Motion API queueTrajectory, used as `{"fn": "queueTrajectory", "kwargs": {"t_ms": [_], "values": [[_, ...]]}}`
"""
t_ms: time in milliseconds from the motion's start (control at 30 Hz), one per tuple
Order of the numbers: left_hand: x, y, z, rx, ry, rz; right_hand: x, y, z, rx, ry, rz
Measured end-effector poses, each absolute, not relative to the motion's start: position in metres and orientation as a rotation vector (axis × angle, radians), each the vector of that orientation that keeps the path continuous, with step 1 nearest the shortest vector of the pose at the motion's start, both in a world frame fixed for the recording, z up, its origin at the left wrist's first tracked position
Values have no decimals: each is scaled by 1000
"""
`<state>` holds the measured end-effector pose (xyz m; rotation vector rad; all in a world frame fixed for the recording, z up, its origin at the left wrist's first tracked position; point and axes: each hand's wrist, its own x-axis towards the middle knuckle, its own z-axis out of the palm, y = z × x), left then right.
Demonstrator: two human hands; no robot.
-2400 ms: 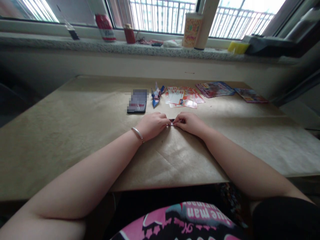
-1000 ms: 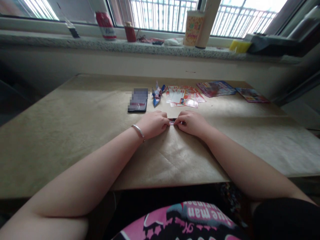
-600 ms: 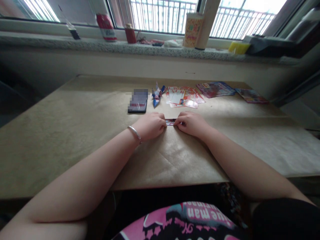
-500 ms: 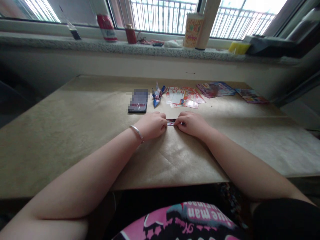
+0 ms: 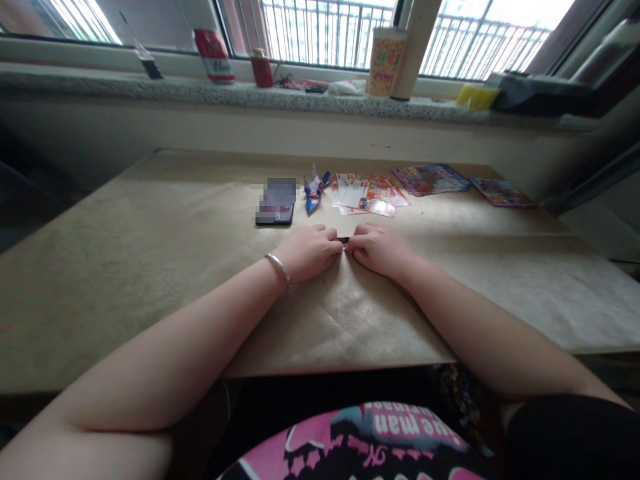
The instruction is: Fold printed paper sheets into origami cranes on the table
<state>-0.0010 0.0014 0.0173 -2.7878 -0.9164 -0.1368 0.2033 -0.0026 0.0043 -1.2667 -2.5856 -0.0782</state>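
Observation:
Both hands rest on the table close together, their curled fingers pressed onto a small strip of printed paper point(image 5: 344, 245). My left hand point(image 5: 311, 252), below a silver bangle point(image 5: 279, 268), covers the paper's left part with closed fingers. From the other side, my right hand point(image 5: 379, 247) pinches its right part. Only a narrow dark and pinkish piece of the paper shows in the gap between the fingertips; its full shape is hidden. Just beyond the hands lies a folded blue and white paper crane point(image 5: 315, 191).
A phone point(image 5: 277, 201) lies left of the crane. Several red and white printed sheets point(image 5: 367, 193) and two stacks of colourful printed paper point(image 5: 433, 179) point(image 5: 503, 192) spread to the right. Along the windowsill stand a red can point(image 5: 214, 57) and a patterned paper cup point(image 5: 386, 61).
My left hand has slid right along the paper, toward my right hand. The gap between the fingertips is narrower, so less of the paper shows. My right hand has hardly moved.

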Motion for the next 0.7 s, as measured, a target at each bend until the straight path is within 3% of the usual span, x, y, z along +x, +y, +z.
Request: {"fn": "queueTrajectory", "kwargs": {"t_ms": [700], "values": [[-3,-1,20,-2812,-973,-117,224,9,8,-1162,-2580,100]]}}
